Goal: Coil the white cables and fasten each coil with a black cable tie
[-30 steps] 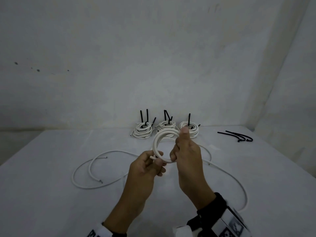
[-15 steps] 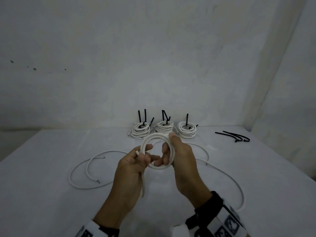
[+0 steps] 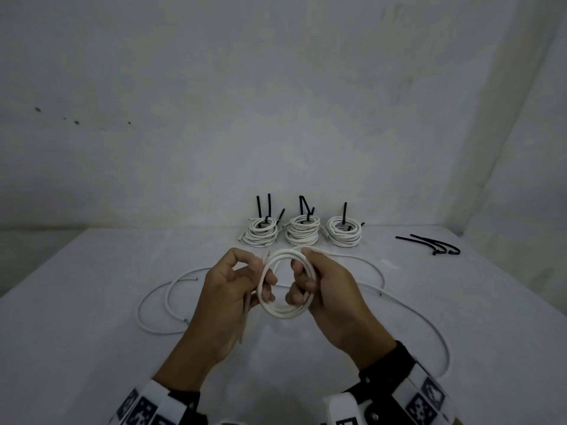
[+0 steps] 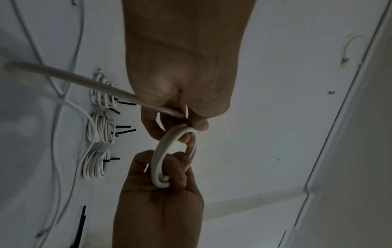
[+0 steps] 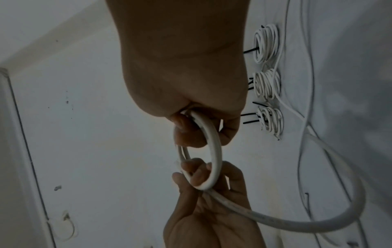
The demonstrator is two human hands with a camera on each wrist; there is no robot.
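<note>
Coil (image 3: 287,285) was held up between both hands above the table (image 3: 92,348), only a few turns wound; right hand (image 3: 328,289) was clenched round the coil's right side, fingers hooked through the ring; left hand (image 3: 233,289) pinched the left side and guided the loose tail (image 5: 307,221), which ran under the palm and back down to the table. Judgement: to wind well, right hand should act as the fixed former, left should feed each turn flat beside the last at matching diameter, and the free end (image 3: 266,255) should be kept trapped so the turns don't spring open; a fair length of cable looked yet to be wound.

Containers: none in view. Three finished coils (image 3: 302,233) sat in a row at the table's far edge, black tie tails sticking up; spare black cable ties (image 3: 429,244) lay well apart at far right; another loose white cable (image 3: 159,302) lay at left.
</note>
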